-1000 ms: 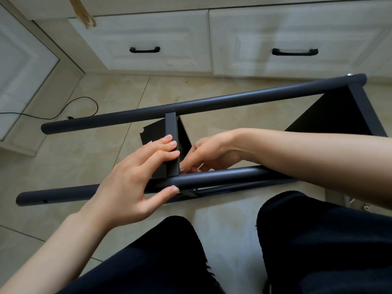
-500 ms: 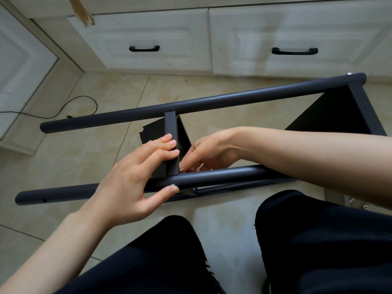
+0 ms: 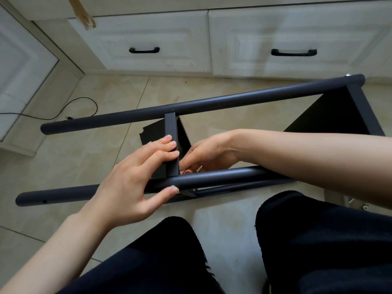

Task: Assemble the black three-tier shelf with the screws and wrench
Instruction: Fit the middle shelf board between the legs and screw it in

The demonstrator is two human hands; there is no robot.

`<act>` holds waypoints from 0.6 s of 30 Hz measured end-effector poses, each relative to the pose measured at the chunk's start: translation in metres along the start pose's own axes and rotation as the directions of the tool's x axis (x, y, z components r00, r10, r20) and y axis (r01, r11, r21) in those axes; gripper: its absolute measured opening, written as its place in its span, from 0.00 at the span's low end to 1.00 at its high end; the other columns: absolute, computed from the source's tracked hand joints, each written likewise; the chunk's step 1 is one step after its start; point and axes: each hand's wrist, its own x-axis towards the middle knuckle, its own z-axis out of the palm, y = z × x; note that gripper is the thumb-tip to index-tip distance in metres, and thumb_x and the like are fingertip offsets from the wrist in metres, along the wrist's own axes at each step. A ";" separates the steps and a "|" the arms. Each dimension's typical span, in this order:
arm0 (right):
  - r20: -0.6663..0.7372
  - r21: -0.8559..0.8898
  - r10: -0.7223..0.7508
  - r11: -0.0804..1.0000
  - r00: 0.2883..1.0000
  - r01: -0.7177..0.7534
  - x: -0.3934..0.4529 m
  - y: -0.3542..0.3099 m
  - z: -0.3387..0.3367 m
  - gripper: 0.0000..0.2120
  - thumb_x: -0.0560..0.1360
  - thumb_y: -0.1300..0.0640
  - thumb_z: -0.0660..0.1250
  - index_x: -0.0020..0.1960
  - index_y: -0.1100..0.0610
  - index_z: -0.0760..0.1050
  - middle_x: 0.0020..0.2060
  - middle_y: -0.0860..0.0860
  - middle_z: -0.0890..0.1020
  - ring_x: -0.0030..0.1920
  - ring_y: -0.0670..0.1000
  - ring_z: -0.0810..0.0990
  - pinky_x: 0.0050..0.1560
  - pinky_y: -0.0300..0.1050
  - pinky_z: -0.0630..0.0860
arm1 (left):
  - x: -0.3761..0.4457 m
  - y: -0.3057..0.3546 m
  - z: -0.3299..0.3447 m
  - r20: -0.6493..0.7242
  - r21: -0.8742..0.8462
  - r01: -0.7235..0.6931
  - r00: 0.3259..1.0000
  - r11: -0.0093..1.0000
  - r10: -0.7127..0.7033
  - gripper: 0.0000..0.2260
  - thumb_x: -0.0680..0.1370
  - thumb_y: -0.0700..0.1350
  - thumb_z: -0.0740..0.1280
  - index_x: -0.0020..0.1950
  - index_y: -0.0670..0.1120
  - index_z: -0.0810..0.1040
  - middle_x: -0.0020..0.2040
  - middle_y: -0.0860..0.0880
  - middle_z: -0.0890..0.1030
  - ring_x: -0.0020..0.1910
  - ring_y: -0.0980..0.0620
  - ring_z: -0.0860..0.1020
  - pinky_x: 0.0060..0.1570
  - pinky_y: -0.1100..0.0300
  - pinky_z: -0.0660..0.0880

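**Head view: both hands at the middle tier of the shelf**

Head view shows the black shelf frame (image 3: pixel 212 102) lying on its side on the tiled floor (image 3: pixel 74 162), before white drawers (image 3: pixel 148 43); the near pole (image 3: pixel 212 177) crosses above the person's knees; the left hand (image 3: pixel 135 183) grips the middle shelf panel (image 3: pixel 170 132), fingers over its edge, thumb under the near pole; the right hand (image 3: pixel 207 154) curls behind the panel, its grip hidden; a screw head (image 3: pixel 347 75) tops the far pole.

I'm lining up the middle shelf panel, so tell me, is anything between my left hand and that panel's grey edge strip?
Nothing visible. The left hand already rests its fingers directly on the grey edge strip of the black middle shelf panel, thumb against the near dark round metal pole.
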 end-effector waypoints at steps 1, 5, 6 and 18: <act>-0.007 -0.001 -0.006 1.000 1.000 0.006 0.002 0.000 0.001 0.12 0.81 0.58 0.62 0.39 0.58 0.75 0.35 0.52 0.75 0.39 0.49 0.74 0.49 0.44 0.70 | 0.000 0.000 0.000 -0.002 0.000 0.000 1.000 1.000 0.000 0.26 0.76 0.57 0.67 0.70 0.45 0.75 0.73 0.51 0.72 0.78 0.55 0.64 0.72 0.47 0.69; 0.004 0.015 -0.019 1.000 1.000 0.019 0.000 -0.001 0.000 0.11 0.81 0.59 0.61 0.40 0.58 0.74 0.33 0.51 0.75 0.35 0.48 0.75 0.42 0.40 0.73 | 0.000 0.001 -0.001 -0.005 -0.003 0.005 1.000 1.000 -0.005 0.26 0.76 0.57 0.67 0.70 0.44 0.75 0.73 0.51 0.72 0.78 0.54 0.64 0.71 0.44 0.70; 0.016 0.014 -0.017 1.000 1.000 0.017 -0.001 -0.001 -0.001 0.11 0.81 0.58 0.61 0.41 0.58 0.74 0.33 0.51 0.76 0.35 0.48 0.75 0.42 0.40 0.73 | 0.000 0.001 -0.001 -0.005 -0.002 0.006 1.000 1.000 -0.006 0.26 0.76 0.57 0.67 0.70 0.44 0.75 0.73 0.51 0.72 0.78 0.54 0.64 0.71 0.44 0.70; 0.031 0.024 -0.040 0.999 0.999 0.039 0.001 0.000 0.002 0.11 0.80 0.60 0.60 0.39 0.57 0.73 0.34 0.51 0.75 0.37 0.48 0.74 0.42 0.40 0.71 | 0.000 0.002 0.000 -0.007 0.003 0.010 1.000 1.000 -0.010 0.26 0.76 0.57 0.67 0.69 0.44 0.76 0.73 0.51 0.72 0.78 0.55 0.64 0.72 0.46 0.69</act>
